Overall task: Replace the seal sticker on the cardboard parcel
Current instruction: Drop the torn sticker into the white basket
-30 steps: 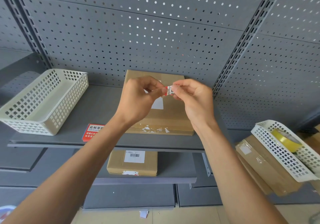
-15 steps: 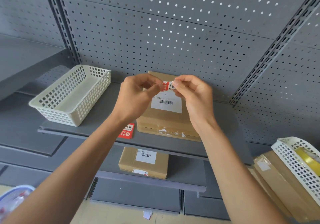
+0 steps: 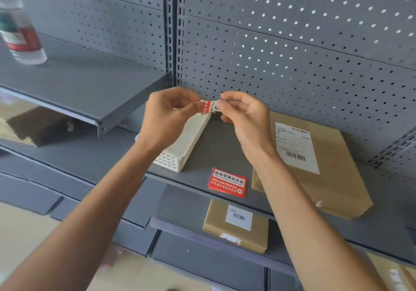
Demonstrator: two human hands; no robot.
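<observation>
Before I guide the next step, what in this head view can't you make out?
- Sticker: ends covered by the left hand and right hand; whether the backing is off is unclear.
- Basket: inside hidden behind the left hand.
- Bottle: blurred, cut by the left edge.
- Parcel: label print too small.

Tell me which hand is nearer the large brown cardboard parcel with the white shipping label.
Right. The right hand hangs just left of the large brown cardboard parcel, its wrist overlapping the parcel's left edge in the image. The left hand is farther left, above the white plastic basket.
</observation>
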